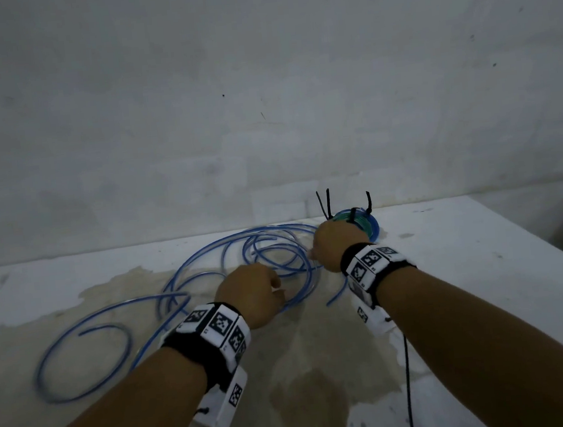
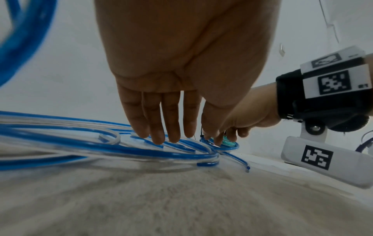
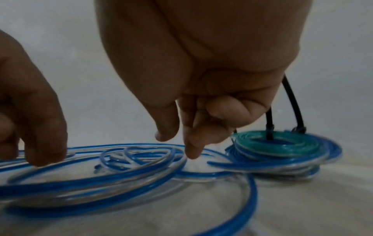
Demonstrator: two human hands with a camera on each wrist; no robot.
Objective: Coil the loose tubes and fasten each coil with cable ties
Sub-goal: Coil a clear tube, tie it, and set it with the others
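Loose blue tube (image 1: 184, 284) sprawls in wide irregular loops over the stained white table (image 1: 484, 262), reaching left to the near-left corner area. Already-tied coils (image 3: 282, 148), teal on top of blue, sit at the back by the wall (image 1: 262, 94), just right of the loose loops, with black cable ties (image 1: 327, 202) sticking up.

Left hand (image 2: 161, 111): fingers straight, tips pressing down on the tube loops, gripping nothing. Right hand (image 3: 191, 119): fingers partly curled, index pointing down at the table between the loose loops and the tied coils; whether it pinches a tube strand cannot be told.

Step, as judged: gathering the loose tube into a coil; no tie on it yet.

Risks: the tube looks springy, so lifting the left fingertips could let the loops fan open. Loops overlap messily, so pulling one strand may knot or drag others. A loose end (image 2: 248, 167) lies near the tied coils and could snag them or the ties.
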